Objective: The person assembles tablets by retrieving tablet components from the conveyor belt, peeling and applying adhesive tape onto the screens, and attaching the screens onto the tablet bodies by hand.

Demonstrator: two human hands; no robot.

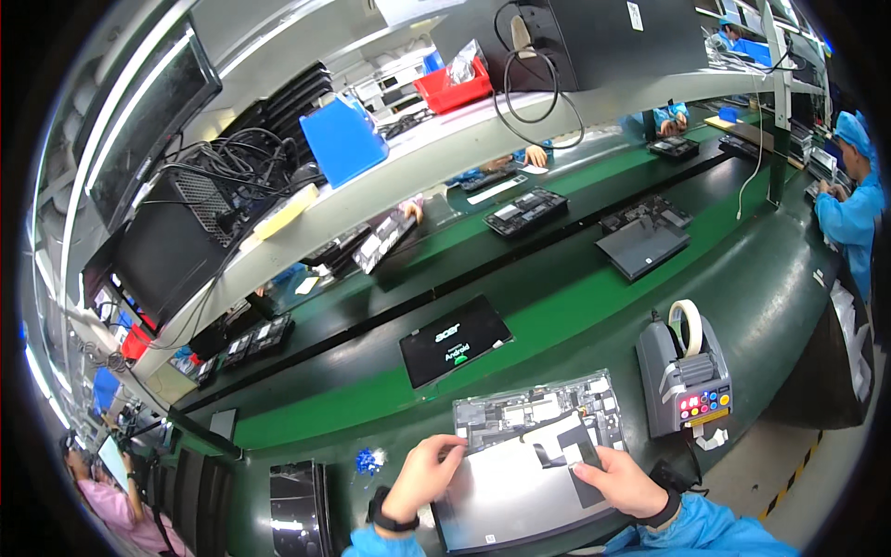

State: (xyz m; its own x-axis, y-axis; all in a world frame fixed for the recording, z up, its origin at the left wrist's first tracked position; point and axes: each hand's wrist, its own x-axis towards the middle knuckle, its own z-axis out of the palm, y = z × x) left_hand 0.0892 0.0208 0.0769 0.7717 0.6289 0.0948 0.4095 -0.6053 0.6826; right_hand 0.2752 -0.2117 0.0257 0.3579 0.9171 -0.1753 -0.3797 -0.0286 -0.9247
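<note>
Right in front of me lies an opened tablet-like device with its circuit board [520, 413] exposed along the far side. A flat silver panel [510, 497], with a black strip and a dark flex piece [552, 453] near its far right corner, covers the near part. My left hand [425, 478] is closed at the panel's far left corner, fingertips at its edge. My right hand [631, 483] grips the right edge, thumb on top over the black strip, other fingers hidden beneath. Whether the panel is fixed to the device I cannot tell.
A grey tape dispenser [687, 376] stands to the right. Blue scraps [369, 460] and a black glossy panel [299, 506] lie to the left. Beyond, a green conveyor [557, 297] carries a lit tablet [455, 341] and opened devices. A shelf [445, 125] overhangs it; co-workers sit around.
</note>
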